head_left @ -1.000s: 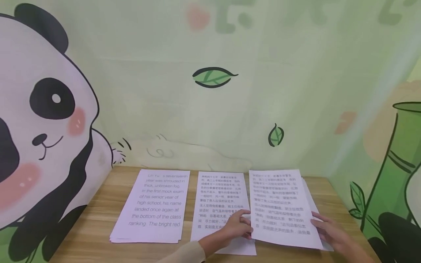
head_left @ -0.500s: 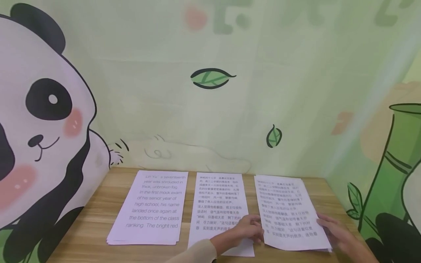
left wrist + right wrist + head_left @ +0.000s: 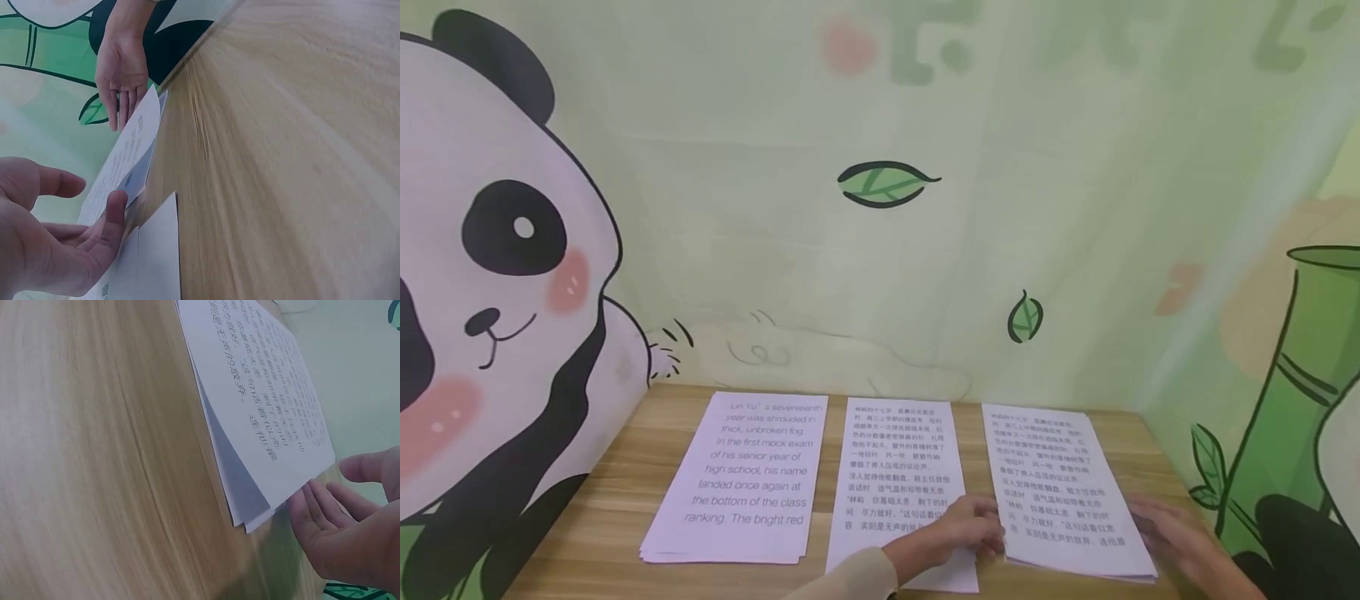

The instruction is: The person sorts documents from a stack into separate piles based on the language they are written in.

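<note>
The right stack of paper (image 3: 1060, 492), printed with Chinese characters, lies on the table between my hands. By its left edge is my left hand (image 3: 955, 529), over the lower right part of the middle paper stack (image 3: 895, 454). Its thumb and fingers are apart in the left wrist view, pinching nothing. My right hand (image 3: 1176, 533) is at the stack's right edge. In the right wrist view its fairly straight fingers (image 3: 315, 509) are against the paper edge, with the thumb raised. One near corner of the top sheet lifts slightly off the sheets below.
A left stack of paper (image 3: 752, 475) with large English print lies on the wooden table (image 3: 591, 500), its sheets slightly uneven. Behind the table hangs a backdrop (image 3: 760, 250) with a panda, leaves and bamboo.
The top sheet has come down and right, and now lies nearly in line with the sheets under it. My left hand followed rightward. My right thumb has left the paper's face.
</note>
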Available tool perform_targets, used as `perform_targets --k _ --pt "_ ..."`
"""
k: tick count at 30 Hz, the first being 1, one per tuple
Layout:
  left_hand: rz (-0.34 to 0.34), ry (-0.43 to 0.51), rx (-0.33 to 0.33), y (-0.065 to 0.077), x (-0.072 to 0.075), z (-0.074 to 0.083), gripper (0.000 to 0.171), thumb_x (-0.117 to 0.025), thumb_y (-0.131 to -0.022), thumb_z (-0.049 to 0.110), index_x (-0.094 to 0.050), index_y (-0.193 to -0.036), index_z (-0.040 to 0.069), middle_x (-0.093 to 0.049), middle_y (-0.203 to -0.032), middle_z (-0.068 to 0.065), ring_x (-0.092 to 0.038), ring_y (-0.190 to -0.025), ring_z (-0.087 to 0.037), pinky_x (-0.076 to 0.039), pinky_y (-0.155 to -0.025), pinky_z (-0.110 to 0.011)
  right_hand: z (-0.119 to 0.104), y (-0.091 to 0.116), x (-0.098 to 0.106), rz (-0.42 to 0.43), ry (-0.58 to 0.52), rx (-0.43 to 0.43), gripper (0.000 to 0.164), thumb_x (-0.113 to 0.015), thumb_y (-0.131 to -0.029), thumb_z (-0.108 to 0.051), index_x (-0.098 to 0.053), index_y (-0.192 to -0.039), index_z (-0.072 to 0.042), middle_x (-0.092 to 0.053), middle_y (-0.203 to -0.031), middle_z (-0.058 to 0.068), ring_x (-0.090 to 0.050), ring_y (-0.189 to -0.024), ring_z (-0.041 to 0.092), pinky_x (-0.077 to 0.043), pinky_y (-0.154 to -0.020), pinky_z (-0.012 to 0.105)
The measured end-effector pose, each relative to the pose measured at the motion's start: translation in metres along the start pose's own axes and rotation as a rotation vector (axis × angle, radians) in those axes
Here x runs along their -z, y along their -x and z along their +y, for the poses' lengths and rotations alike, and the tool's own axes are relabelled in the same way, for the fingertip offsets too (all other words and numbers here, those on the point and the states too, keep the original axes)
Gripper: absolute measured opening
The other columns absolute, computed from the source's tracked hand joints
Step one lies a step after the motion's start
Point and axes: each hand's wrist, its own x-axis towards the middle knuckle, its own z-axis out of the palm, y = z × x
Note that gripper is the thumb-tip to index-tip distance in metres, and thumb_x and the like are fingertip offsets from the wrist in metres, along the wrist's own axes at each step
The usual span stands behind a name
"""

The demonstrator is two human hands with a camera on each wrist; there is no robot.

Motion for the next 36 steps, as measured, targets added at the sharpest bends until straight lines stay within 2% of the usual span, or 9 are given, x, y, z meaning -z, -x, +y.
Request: perform_targets --k 4,10,15,17,20,24,28,31,36 --pt "-0.005 -0.020 -0.004 0.000 0.002 0.001 0.049 -0.061 -0.086 0.003 -0.059 -0.134 -0.008 -0.075 -0.098 -0.013 -0.076 -0.090 -0.027 -0.063 -0.079 -0.034 0.001 -0.001 0.002 0.007 0.032 0.027 0.070 -0.051 -0.107 -0.033 -0.030 -0.148 0.020 -0.057 -0.139 0.033 -0.050 -0.134 0.051 -0.049 -0.107 0.057" --pt "-0.025 -0.095 -0.014 0.005 0.009 0.006 0.044 -0.063 -0.090 0.005 -0.062 -0.131 -0.007 -0.075 -0.101 -0.015 -0.075 -0.097 -0.035 -0.063 -0.083 -0.039 0.006 -0.001 0.004 0.011 0.048 0.059 0.073 -0.049 -0.108 -0.032 -0.023 -0.148 0.023 -0.045 -0.148 0.037 -0.048 -0.138 0.049 -0.046 -0.111 0.055" --pt "-0.050 -0.181 -0.009 0.011 0.024 0.008 0.037 -0.064 -0.092 0.011 -0.067 -0.127 -0.001 -0.074 -0.103 -0.013 -0.074 -0.096 -0.031 -0.062 -0.083 -0.040 0.005 0.005 0.005 0.017 0.040 0.083 0.075 -0.052 -0.107 -0.032 -0.024 -0.149 0.023 -0.049 -0.146 0.036 -0.069 -0.118 0.028 -0.057 -0.100 0.041" --pt "-0.045 -0.188 -0.010 0.014 0.032 0.010 0.037 -0.065 -0.093 0.012 -0.067 -0.128 0.001 -0.073 -0.104 -0.012 -0.074 -0.094 -0.030 -0.062 -0.082 -0.039 0.000 0.007 0.002 0.006 0.024 0.091 0.076 -0.054 -0.106 -0.032 -0.023 -0.149 0.022 -0.049 -0.146 0.036 -0.071 -0.112 0.020 -0.058 -0.097 0.037" --pt "-0.020 -0.195 -0.017 0.020 0.046 0.015 0.038 -0.066 -0.093 0.012 -0.067 -0.129 0.001 -0.073 -0.104 -0.011 -0.074 -0.090 -0.028 -0.063 -0.078 -0.037 -0.009 0.012 -0.004 -0.053 0.028 0.125 0.072 -0.049 -0.108 -0.030 -0.021 -0.151 0.020 -0.042 -0.152 0.036 -0.070 -0.118 0.022 -0.057 -0.100 0.037" --pt "0.035 -0.200 -0.015 0.031 0.068 0.019 0.038 -0.066 -0.093 0.011 -0.066 -0.129 0.001 -0.074 -0.102 -0.013 -0.074 -0.086 -0.026 -0.062 -0.075 -0.035 -0.023 0.014 -0.023 -0.106 0.019 0.154 0.062 -0.043 -0.109 -0.023 -0.025 -0.151 0.019 -0.056 -0.142 0.032 -0.070 -0.117 0.027 -0.058 -0.098 0.039" --pt "0.088 -0.209 -0.002 0.044 0.090 0.018 0.041 -0.066 -0.092 0.011 -0.065 -0.131 -0.001 -0.073 -0.102 -0.012 -0.073 -0.082 -0.022 -0.061 -0.074 -0.034 -0.037 0.014 -0.048 -0.092 0.002 0.121 0.056 -0.051 -0.105 -0.018 -0.037 -0.148 0.015 -0.075 -0.116 0.017 -0.075 -0.101 0.022 -0.061 -0.088 0.036" --pt "0.125 -0.218 0.001 0.055 0.105 0.013 0.044 -0.066 -0.092 0.010 -0.063 -0.134 -0.002 -0.072 -0.103 -0.011 -0.072 -0.082 -0.021 -0.061 -0.073 -0.033 -0.046 0.017 -0.064 -0.136 0.037 0.119 0.055 -0.052 -0.105 -0.021 -0.041 -0.146 0.014 -0.076 -0.114 0.015 -0.075 -0.099 0.022 -0.060 -0.086 0.034" --pt "0.197 -0.254 -0.010 0.074 0.124 0.006 0.046 -0.065 -0.092 0.011 -0.060 -0.135 -0.003 -0.071 -0.106 -0.012 -0.071 -0.080 -0.021 -0.060 -0.070 -0.033 -0.055 0.021 -0.087 -0.209 0.040 0.179 0.054 -0.055 -0.105 -0.021 -0.044 -0.145 0.013 -0.076 -0.114 0.014 -0.075 -0.098 0.020 -0.061 -0.084 0.032"
